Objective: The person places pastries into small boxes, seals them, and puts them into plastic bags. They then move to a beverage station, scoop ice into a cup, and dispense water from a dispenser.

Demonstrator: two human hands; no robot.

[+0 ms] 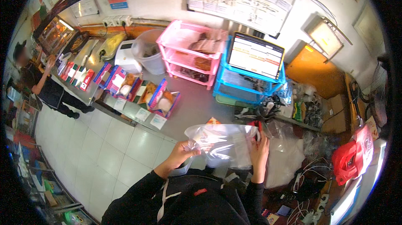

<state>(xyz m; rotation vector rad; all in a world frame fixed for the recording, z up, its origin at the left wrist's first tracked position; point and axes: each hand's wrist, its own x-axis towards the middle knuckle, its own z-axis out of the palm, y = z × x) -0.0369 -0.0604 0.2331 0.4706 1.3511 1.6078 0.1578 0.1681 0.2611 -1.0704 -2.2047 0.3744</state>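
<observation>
A clear plastic bag (pixel 220 143) stretches between my two hands in front of my body. My left hand (pixel 181 153) pinches the bag's left edge between thumb and fingers. At the opposite side, my right hand (pixel 260 149) grips the bag, with something red and black beside its fingertips. Through the film a blurred white and orange item shows; I cannot tell whether it is inside or behind. Beyond my left hand, open food boxes (pixel 165 102) with fried pieces and white rice line the metal counter (pixel 196 102). Paper slips (pixel 158 121) lie along its front edge.
Behind the counter stand a pink tiered rack (pixel 188 55), a blue rack (pixel 241 85) bearing a tablet (pixel 256 55), and a plastic bucket (pixel 150 52). More clear bags (pixel 284 156) lie at right, near tangled cables (pixel 303 178). Another person (pixel 40 77) stands at the far left.
</observation>
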